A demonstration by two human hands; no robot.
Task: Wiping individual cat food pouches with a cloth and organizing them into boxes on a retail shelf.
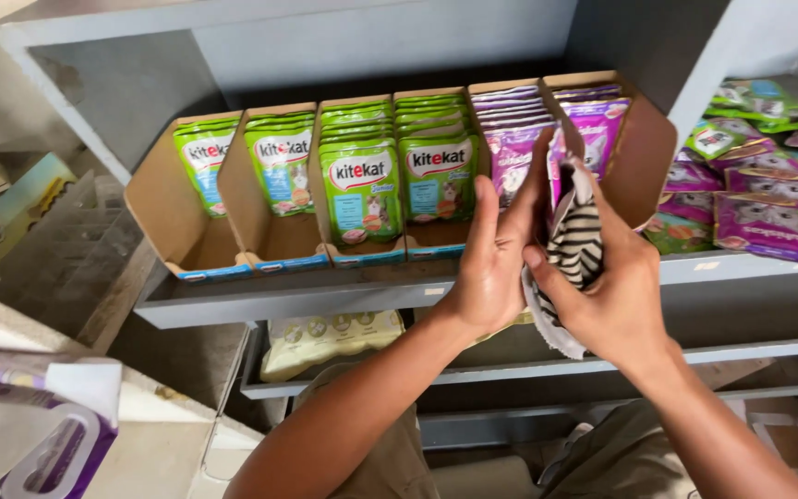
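1. Head view is showing a grey shelf (325, 300) carrying cardboard display trays (154, 208) — four rows of green pouches (360, 189) are standing nearly full, while the purple pouches (510, 139) are filling the two rows at the right.
2. Loose pouches (768, 222) are lying unsorted on the neighbouring shelf, so much stocking looks left to do.
3. Both hands are closing around a striped pouch (574, 242) just before the purple rows — left hand (496, 268) pressing flat-fingered, right hand (616, 300) gripping from below.

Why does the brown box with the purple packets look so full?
Full: the purple pouches stand upright, packed front to back in their cardboard tray. Both hands hold another pouch before it.
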